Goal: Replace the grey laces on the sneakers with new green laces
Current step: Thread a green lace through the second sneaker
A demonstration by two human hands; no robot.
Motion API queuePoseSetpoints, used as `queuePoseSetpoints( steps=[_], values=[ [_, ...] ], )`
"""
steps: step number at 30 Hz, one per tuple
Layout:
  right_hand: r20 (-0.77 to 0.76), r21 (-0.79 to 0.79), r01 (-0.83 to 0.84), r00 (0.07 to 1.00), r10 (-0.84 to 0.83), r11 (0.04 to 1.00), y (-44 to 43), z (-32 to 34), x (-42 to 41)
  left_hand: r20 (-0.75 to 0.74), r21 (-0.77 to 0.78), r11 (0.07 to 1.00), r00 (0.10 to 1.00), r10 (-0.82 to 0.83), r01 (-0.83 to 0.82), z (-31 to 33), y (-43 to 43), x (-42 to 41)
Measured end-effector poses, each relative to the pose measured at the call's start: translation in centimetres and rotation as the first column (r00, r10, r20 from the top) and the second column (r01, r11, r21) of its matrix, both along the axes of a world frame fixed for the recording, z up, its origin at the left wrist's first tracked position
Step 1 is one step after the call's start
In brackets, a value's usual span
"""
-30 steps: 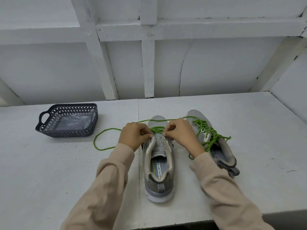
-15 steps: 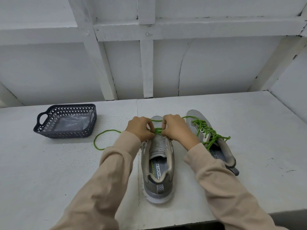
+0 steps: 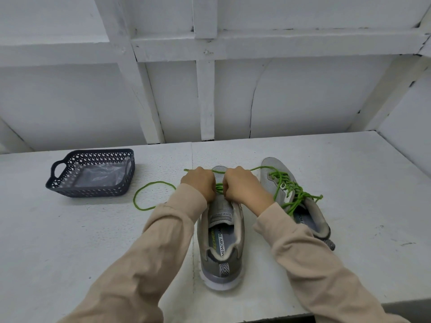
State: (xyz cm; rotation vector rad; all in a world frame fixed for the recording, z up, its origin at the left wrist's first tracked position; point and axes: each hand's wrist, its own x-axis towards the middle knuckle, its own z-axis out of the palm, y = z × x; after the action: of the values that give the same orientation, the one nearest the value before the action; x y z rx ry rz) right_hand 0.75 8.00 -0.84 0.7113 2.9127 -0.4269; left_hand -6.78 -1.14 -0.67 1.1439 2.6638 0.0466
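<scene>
On a white-painted workbench (image 3: 70, 241), seen from the head camera, a person in beige sleeves (image 3: 163, 229) bends both hands over the front of a grey sneaker (image 3: 220, 257), which stands heel toward the viewer near the bench's front edge. The left hand (image 3: 199, 184) and the right hand (image 3: 242, 186) sit knuckle to knuckle, almost touching, with fingers curled down over the eyelet rows. Each appears to pinch the green lace (image 3: 219, 187), a few strands of which show in the narrow gap between them. From the left hand, one end of that lace runs out to the left and lies in a loose loop on the bench. From the right hand, the other end arcs toward the toe of the second sneaker (image 3: 271, 169). That shoe lies just to the right, angled outward, with a second green lace (image 3: 294, 197) criss-crossed through its eyelets and the ends trailing loose over the collar. Well to the left, apart from the shoes, a dark perforated basket (image 3: 58, 183) with a handle cutout holds a clear plastic bag (image 3: 102, 173). White boards and battens form the wall (image 3: 303, 101) behind.
</scene>
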Motion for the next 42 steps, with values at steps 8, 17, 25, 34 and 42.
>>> queuePoseSetpoints(
  steps=[8, 17, 25, 34, 42],
  values=[
    [-0.075, 0.007, 0.032, 0.997, -0.031, 0.999, 0.0, -0.1, 1.0, -0.049, -0.073, 0.997, 0.999, 0.004, -0.008, 0.2, 0.4, 0.5],
    [-0.417, -0.305, 0.027, 0.895, -0.159, 0.952, 0.5, -2.3, 1.8, 0.193, 0.572, 0.793, 0.974, 0.120, -0.211, -2.7, -2.2, 1.5],
    [-0.457, -0.852, -0.197, 0.732, -0.505, 0.485, 0.7, -3.4, 2.5, 0.667, 0.733, 0.314, 0.728, -0.157, -0.604, -5.1, -2.5, 2.1],
    [-0.454, -0.803, -0.259, 0.849, -0.270, 0.536, 2.6, -2.5, 2.4, 0.689, 0.713, 0.383, 0.690, -0.223, -0.588, -5.4, -2.3, 0.8],
    [-0.522, -0.694, -0.194, 0.799, -0.299, 0.693, 2.0, -2.6, 1.7, 0.618, 0.765, 0.476, 0.702, -0.354, -0.433, -5.0, -1.5, 1.1]
  ],
)
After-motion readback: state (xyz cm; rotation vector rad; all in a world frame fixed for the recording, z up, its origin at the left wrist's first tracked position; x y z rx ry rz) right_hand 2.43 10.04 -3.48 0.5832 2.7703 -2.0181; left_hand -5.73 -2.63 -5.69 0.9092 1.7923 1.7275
